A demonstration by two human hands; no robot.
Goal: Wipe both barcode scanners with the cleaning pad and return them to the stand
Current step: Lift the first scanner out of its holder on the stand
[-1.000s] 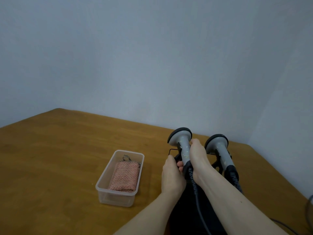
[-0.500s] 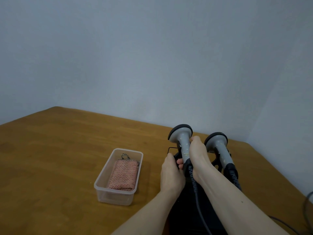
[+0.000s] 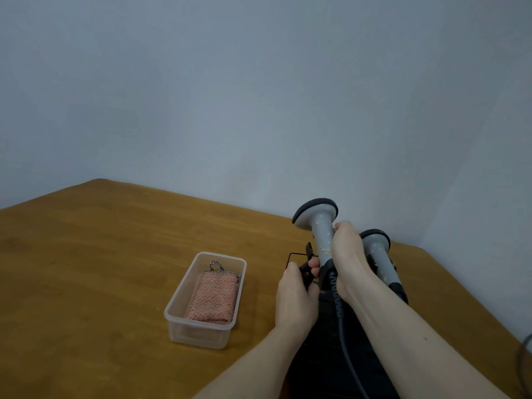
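Head view, one entry per item. Left scanner (image 3: pixel 321 234): grey shaft with a dark-rimmed head, speckled with pale flecks, standing raised near the table's (image 3: pixel 86 254) far right corner; our right hand (image 3: pixel 349 260) wraps the shaft below the head, fingers curled round it. We judge it a rigid plastic body, light enough for one hand, its smooth shaft a little slippery, so the narrow neck under the flared head is the sound place to take hold; the head face likely carries the scan window and is best kept from knocks. A coiled cable (image 3: pixel 336 300) hangs from its base and will tug as it moves. Right scanner (image 3: pixel 380 254): same make, tilted in the black stand (image 3: pixel 305 263), just beside the first, untouched. Stand: thin wire and dark brackets, probably light and prone to shifting; our left hand (image 3: pixel 296 295) grips its near side, fingers curled on the frame. Cleaning pad (image 3: pixel 214 298): pink, knitted, with a braided loop, lying in a clear tub (image 3: pixel 201 335) toward the table's middle, well apart from both hands; we judge it soft, limp and easily pinched anywhere.
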